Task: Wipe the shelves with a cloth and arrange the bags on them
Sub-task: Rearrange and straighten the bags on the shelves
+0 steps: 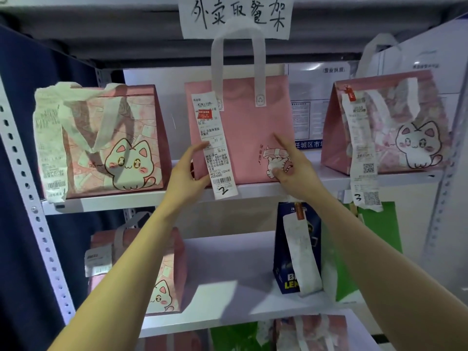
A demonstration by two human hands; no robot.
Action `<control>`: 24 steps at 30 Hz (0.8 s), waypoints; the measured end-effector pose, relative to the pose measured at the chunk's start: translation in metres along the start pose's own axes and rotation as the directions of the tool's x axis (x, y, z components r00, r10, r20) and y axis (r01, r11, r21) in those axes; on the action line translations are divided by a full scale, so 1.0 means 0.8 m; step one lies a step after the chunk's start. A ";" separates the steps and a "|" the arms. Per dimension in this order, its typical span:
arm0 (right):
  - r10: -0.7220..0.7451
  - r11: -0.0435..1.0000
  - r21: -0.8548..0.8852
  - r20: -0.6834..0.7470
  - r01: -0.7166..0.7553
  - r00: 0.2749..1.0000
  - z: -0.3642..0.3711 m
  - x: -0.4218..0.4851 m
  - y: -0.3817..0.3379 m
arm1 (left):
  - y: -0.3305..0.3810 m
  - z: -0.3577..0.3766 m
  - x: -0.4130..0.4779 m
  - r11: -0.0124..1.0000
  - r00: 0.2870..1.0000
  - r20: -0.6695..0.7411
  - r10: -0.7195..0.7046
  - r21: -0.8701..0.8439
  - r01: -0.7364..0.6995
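A plain pink bag point(243, 127) with tall white handles stands upright in the middle of the upper shelf point(106, 202). A long receipt point(215, 148) marked "2" hangs down its front left. My left hand point(187, 173) touches the bag's lower left edge beside the receipt, fingers fairly straight. My right hand point(293, 165) rests against the bag's lower right front, index finger stretched upward. A pink cat-print bag point(101, 143) stands at the left and another point(390, 125) at the right of the same shelf. No cloth is in view.
On the shelf below point(228, 269) stand a pink cat bag point(162, 274), a dark blue bag point(296, 247) and a green bag point(374, 244). More bags show on the bottom shelf. A handwritten paper sign point(238, 15) hangs above. Perforated metal uprights point(30, 188) frame the rack.
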State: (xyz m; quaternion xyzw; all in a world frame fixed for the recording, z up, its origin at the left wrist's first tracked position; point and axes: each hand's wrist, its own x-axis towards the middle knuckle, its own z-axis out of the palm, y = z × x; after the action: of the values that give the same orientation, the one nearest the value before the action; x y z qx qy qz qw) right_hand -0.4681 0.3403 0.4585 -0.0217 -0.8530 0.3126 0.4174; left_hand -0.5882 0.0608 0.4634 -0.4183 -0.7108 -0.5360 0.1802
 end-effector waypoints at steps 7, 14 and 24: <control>0.054 0.998 0.019 0.009 -0.054 0.998 -0.014 -0.029 -0.008 | 0.009 -0.007 -0.020 0.998 0.996 -0.061 -0.067 0.011 0.067; 0.009 1.000 0.026 -0.068 -0.007 0.998 -0.031 -0.120 -0.008 | 0.014 -0.009 -0.096 0.993 0.989 -0.143 -0.030 0.111 0.046; 0.227 0.974 -0.122 0.448 -0.192 0.865 0.013 -0.339 0.029 | -0.004 0.038 -0.315 0.865 0.904 0.212 -0.370 0.435 0.252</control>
State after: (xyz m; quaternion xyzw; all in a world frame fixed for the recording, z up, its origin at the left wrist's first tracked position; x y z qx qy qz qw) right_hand -0.3042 0.2732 0.2514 -0.0549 -0.9308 0.3209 0.1663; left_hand -0.4374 -0.0131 0.2725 -0.3249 -0.8816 -0.3360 0.0660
